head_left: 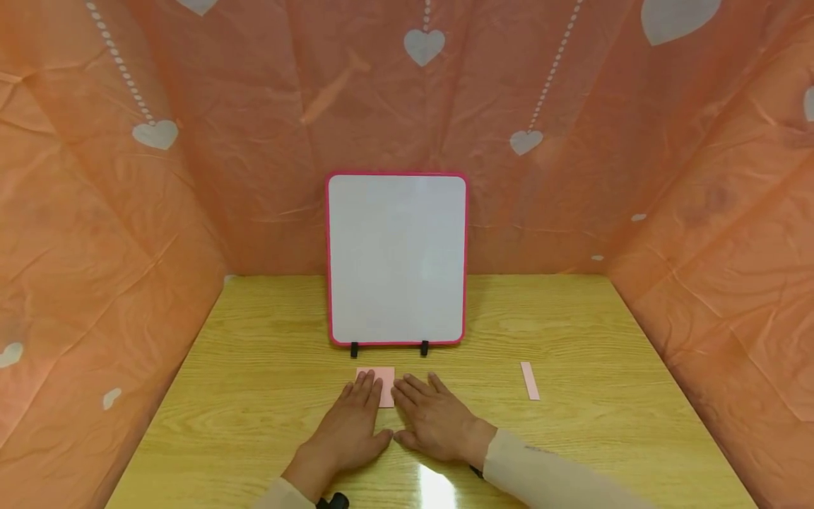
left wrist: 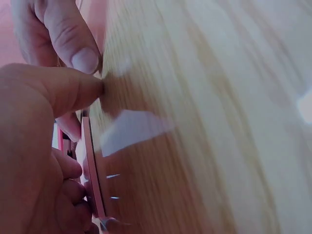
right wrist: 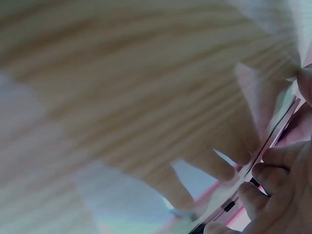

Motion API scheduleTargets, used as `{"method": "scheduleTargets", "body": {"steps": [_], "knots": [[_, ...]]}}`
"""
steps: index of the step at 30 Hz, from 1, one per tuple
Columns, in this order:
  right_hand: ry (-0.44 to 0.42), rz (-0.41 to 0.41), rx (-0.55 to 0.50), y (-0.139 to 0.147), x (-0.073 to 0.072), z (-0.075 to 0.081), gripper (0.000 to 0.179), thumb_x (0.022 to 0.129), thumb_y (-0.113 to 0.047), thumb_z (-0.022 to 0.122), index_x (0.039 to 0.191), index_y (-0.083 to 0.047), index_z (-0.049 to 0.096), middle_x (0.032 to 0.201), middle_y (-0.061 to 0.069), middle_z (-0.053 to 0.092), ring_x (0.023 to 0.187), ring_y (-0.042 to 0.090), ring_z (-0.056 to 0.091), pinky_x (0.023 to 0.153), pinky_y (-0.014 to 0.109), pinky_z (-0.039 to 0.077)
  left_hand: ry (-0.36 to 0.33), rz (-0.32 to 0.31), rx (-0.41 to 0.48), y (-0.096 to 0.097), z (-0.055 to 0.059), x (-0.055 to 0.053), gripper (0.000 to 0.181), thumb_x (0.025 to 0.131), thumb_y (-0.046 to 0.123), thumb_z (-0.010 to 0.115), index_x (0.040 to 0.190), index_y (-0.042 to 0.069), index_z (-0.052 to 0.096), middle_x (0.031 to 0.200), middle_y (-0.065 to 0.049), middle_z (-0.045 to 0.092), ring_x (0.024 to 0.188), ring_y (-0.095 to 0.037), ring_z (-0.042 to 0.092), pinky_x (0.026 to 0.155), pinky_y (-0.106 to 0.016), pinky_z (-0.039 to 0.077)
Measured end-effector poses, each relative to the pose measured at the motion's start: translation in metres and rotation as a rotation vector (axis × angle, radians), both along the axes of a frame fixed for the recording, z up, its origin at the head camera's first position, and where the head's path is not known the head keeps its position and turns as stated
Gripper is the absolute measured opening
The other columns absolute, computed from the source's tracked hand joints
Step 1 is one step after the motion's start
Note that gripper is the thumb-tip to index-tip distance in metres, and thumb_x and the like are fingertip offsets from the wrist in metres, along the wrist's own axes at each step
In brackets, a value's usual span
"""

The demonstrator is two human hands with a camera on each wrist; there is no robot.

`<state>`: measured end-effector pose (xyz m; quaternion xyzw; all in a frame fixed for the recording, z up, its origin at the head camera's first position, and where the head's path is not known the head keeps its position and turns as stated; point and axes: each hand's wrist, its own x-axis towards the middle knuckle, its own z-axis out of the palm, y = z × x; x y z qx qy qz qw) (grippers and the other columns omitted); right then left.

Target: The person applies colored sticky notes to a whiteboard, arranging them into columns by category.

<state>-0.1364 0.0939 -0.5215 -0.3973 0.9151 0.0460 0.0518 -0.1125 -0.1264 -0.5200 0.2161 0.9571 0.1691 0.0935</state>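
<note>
A pink square piece (head_left: 386, 382), flat like a small pad, lies on the table before the whiteboard. My left hand (head_left: 350, 430) rests its straight fingers over the square's left part and hides some of it. Just off the right edge, my right hand (head_left: 439, 421) lies with extended fingers, its fingertips at or very near the square. The two thumbs nearly meet below it. In the left wrist view the square's edge (left wrist: 92, 168) shows some thickness, with left fingers (left wrist: 68, 207) along it. Farther right lies a narrow pink strip (head_left: 530, 381).
A whiteboard (head_left: 397, 258) with a pink frame stands upright behind the hands on black feet (head_left: 354, 349). Orange cloth (head_left: 273, 141) with white hearts surrounds the wooden table (head_left: 267, 318) at the back and sides. Light glares off the near tabletop.
</note>
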Motion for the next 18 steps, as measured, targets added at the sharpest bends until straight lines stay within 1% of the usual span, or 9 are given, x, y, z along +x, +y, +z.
{"method": "scheduleTargets", "body": {"steps": [3, 7, 12, 15, 18], "knots": [[0.004, -0.008, -0.006, 0.008, -0.001, 0.001, 0.072, 0.110, -0.059, 0.041, 0.164, -0.012, 0.039, 0.172, 0.004, 0.034, 0.160, 0.023, 0.030, 0.128, 0.056, 0.032, -0.002, -0.022, -0.010, 0.006, 0.000, -0.001, 0.084, 0.099, 0.041, 0.064, 0.160, -0.008, 0.034, 0.170, -0.027, 0.027, 0.161, -0.040, 0.022, 0.131, -0.057, 0.023], [0.047, -0.010, -0.003, 0.018, -0.001, 0.003, 0.070, 0.109, -0.059, 0.043, 0.161, -0.011, 0.044, 0.169, 0.004, 0.039, 0.159, 0.024, 0.033, 0.126, 0.055, 0.035, -0.016, -0.050, -0.018, 0.016, 0.000, -0.001, 0.083, 0.100, 0.041, 0.063, 0.161, -0.007, 0.034, 0.171, -0.025, 0.026, 0.161, -0.039, 0.022, 0.131, -0.057, 0.023], [0.068, 0.004, 0.005, 0.027, -0.001, 0.002, 0.070, 0.110, -0.057, 0.043, 0.162, -0.011, 0.044, 0.168, 0.005, 0.041, 0.159, 0.024, 0.034, 0.126, 0.055, 0.036, -0.019, -0.089, -0.026, 0.027, -0.002, 0.000, 0.084, 0.101, 0.044, 0.062, 0.162, -0.004, 0.033, 0.173, -0.022, 0.024, 0.162, -0.036, 0.022, 0.131, -0.056, 0.023], [0.061, 0.013, 0.001, 0.029, -0.001, 0.000, 0.068, 0.111, -0.055, 0.042, 0.163, -0.011, 0.042, 0.169, 0.005, 0.040, 0.159, 0.023, 0.032, 0.127, 0.055, 0.035, -0.021, -0.091, -0.031, 0.028, -0.001, 0.002, 0.085, 0.100, 0.047, 0.063, 0.163, -0.003, 0.033, 0.173, -0.020, 0.025, 0.162, -0.035, 0.023, 0.131, -0.058, 0.020], [0.060, 0.018, 0.000, 0.029, -0.003, -0.001, 0.066, 0.112, -0.053, 0.040, 0.163, -0.012, 0.041, 0.169, 0.004, 0.039, 0.160, 0.023, 0.032, 0.127, 0.054, 0.034, -0.039, -0.076, -0.028, 0.021, 0.001, 0.003, 0.087, 0.100, 0.050, 0.065, 0.162, -0.002, 0.036, 0.172, -0.019, 0.028, 0.161, -0.035, 0.025, 0.131, -0.063, 0.017]]}}
